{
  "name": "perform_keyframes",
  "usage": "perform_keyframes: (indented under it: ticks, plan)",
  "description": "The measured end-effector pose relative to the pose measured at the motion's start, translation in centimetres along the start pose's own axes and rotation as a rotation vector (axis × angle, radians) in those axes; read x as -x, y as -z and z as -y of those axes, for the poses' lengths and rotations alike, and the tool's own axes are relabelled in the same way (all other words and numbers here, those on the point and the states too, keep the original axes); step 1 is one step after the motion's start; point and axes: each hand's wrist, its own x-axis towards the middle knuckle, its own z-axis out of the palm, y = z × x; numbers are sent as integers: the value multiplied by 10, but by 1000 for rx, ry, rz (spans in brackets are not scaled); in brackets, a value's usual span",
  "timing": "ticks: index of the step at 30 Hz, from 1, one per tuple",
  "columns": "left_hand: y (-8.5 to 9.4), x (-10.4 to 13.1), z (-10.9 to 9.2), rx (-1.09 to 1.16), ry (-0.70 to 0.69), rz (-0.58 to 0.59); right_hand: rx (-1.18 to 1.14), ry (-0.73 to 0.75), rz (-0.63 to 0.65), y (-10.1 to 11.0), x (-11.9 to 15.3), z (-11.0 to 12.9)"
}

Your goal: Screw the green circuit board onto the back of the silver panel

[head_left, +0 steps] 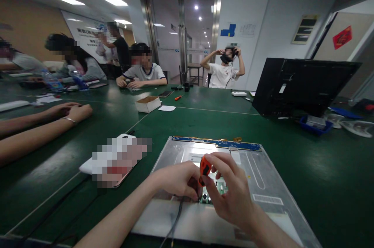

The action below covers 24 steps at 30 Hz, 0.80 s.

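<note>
My right hand [230, 183] pinches the orange and black handle of a screwdriver [205, 168] between thumb and fingers, holding it nearly upright. Close against it, my left hand [182, 180] is closed low over a green circuit board [221, 186]; what its fingers hold is hidden behind the hand. The screwdriver's tip is also out of sight. Both hands are over the metal back of a flat display panel [263, 178], which lies on the table with a blue board strip [216, 143] along its far edge. A dark cable [176, 220] runs from under my left hand toward me.
On the green table [222, 123] stand an open white box [148, 104] and a dark monitor [304, 86], with a blue tray [315, 124] beside it. A phone [122, 162] lies left of the panel. A co-worker's hands [74, 112] rest at left; other people sit beyond.
</note>
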Motion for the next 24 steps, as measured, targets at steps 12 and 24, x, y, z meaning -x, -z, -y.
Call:
perform_keyframes:
  ticks: [12, 24]
  plan:
    - [-1, 0, 1, 24, -56, -12, 16, 2, -48, 0, -2, 0]
    - [0, 1, -1, 25, -50, -15, -24, 6, -103, -3, 0, -3]
